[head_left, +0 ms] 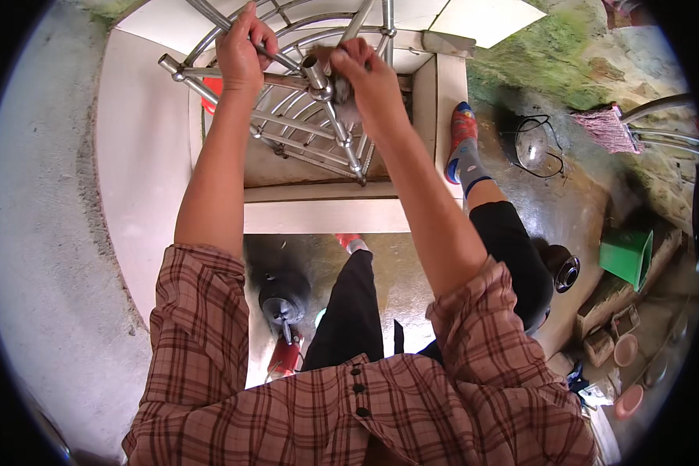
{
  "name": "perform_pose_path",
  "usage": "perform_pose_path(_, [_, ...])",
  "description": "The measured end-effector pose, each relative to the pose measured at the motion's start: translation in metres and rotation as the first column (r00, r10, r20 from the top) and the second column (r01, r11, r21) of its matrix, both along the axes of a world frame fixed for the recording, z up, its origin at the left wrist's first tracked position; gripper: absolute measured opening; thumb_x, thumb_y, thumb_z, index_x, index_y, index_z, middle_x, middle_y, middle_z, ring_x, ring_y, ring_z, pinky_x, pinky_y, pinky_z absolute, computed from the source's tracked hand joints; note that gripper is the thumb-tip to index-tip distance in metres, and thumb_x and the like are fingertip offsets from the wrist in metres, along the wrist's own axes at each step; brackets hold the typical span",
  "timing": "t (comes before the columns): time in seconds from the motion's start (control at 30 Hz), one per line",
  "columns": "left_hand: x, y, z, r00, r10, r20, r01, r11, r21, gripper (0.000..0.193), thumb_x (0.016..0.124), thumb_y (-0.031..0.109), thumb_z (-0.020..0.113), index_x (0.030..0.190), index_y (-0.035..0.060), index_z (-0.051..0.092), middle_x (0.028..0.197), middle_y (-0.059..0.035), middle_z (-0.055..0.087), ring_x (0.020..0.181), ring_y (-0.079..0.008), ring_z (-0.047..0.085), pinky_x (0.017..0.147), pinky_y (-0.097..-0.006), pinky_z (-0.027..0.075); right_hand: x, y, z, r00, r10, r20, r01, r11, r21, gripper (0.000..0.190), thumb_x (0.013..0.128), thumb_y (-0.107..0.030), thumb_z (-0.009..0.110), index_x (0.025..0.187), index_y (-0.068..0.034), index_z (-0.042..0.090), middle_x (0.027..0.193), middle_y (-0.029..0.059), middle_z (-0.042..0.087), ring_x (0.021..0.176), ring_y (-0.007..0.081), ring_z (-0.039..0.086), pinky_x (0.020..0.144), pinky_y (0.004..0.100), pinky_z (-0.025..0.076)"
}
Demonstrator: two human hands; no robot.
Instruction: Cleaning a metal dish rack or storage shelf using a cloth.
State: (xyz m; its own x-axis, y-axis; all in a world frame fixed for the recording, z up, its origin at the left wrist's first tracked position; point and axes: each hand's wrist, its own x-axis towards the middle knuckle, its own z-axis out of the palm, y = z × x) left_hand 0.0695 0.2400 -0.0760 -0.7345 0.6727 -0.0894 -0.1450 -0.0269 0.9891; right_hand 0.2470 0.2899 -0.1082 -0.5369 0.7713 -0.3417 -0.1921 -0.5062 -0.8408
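A metal tube rack (300,123) with curved bars and ball joints stands tilted over a tiled basin. My left hand (244,49) is closed around one of its slanting upper tubes. Just right of the rack's upright tube end, my right hand (367,76) has its fingers bent around a dark greyish thing (342,90), blurred and partly hidden, that lies against the tubes. What this thing is I cannot tell.
The tiled basin rim (326,215) runs before me, with a red object (211,93) behind the rack. On the floor are a dark kettle (283,300), a round lid-like thing (532,145) and a green bin (623,256). A mop head (609,131) is at right.
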Motion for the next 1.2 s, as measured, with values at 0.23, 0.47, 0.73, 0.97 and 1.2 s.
perform_pose_path(0.23, [-0.007, 0.001, -0.009, 0.998, -0.005, 0.065, 0.002, 0.999, 0.039, 0.047, 0.089, 0.042, 0.059, 0.059, 0.0121, 0.039, 0.049, -0.0116, 0.050, 0.036, -0.0131, 0.032, 0.035, -0.0251, 0.020, 0.027, -0.074, 0.005, 0.913, -0.287, 0.291, -0.036, 0.652, 0.758, 0.022, 0.082, -0.005, 0.066, 0.102, -0.003, 0.057, 0.088, 0.0106, 0.059, 0.082, 0.0286, 0.056, 0.075, 0.0357, 0.044])
perform_pose_path(0.47, [0.006, 0.010, -0.011, 0.964, 0.263, -0.049, -0.259, 0.963, 0.073, 0.050, 0.091, 0.041, 0.061, 0.057, 0.0112, 0.040, 0.050, -0.0077, 0.050, 0.041, -0.0133, 0.043, 0.039, -0.0258, 0.026, 0.028, -0.044, 0.038, 0.902, -0.400, 0.164, 0.060, 0.490, 0.870, 0.021, 0.074, 0.001, 0.070, 0.089, -0.005, 0.057, 0.083, 0.0070, 0.059, 0.072, 0.0291, 0.050, 0.072, 0.0373, 0.040])
perform_pose_path(0.73, [0.006, 0.008, -0.012, 0.886, 0.463, 0.000, -0.456, 0.873, 0.172, 0.046, 0.094, 0.040, 0.060, 0.064, 0.0085, 0.046, 0.060, -0.0033, 0.052, 0.053, -0.0107, 0.049, 0.045, -0.0224, 0.036, -0.082, 0.069, 0.024, 0.827, 0.172, 0.535, -0.560, 0.177, 0.809, 0.020, 0.084, -0.013, 0.065, 0.104, -0.010, 0.067, 0.102, 0.0116, 0.067, 0.094, 0.0290, 0.064, 0.087, 0.0391, 0.049])
perform_pose_path(0.97, [0.000, 0.001, -0.024, 0.770, 0.560, -0.307, -0.574, 0.817, 0.050, 0.037, 0.097, 0.037, 0.058, 0.078, 0.0058, 0.057, 0.069, 0.0001, 0.054, 0.058, -0.0067, 0.051, 0.046, -0.0216, 0.043, -0.122, 0.086, 0.041, 0.314, -0.094, 0.945, -0.907, -0.325, 0.270, 0.022, 0.090, -0.022, 0.058, 0.111, -0.024, 0.066, 0.107, 0.0044, 0.066, 0.103, 0.0262, 0.064, 0.088, 0.0457, 0.045])
perform_pose_path(1.2, [0.011, 0.009, -0.018, 0.745, 0.615, -0.259, -0.617, 0.783, 0.083, 0.035, 0.095, 0.032, 0.064, 0.081, 0.0010, 0.057, 0.071, -0.0016, 0.055, 0.062, -0.0068, 0.045, 0.053, -0.0229, 0.038, -0.095, 0.105, 0.037, 0.302, -0.292, 0.908, -0.901, -0.400, 0.171, 0.018, 0.091, -0.018, 0.057, 0.107, -0.024, 0.064, 0.086, 0.0013, 0.068, 0.088, 0.0208, 0.067, 0.082, 0.0409, 0.045])
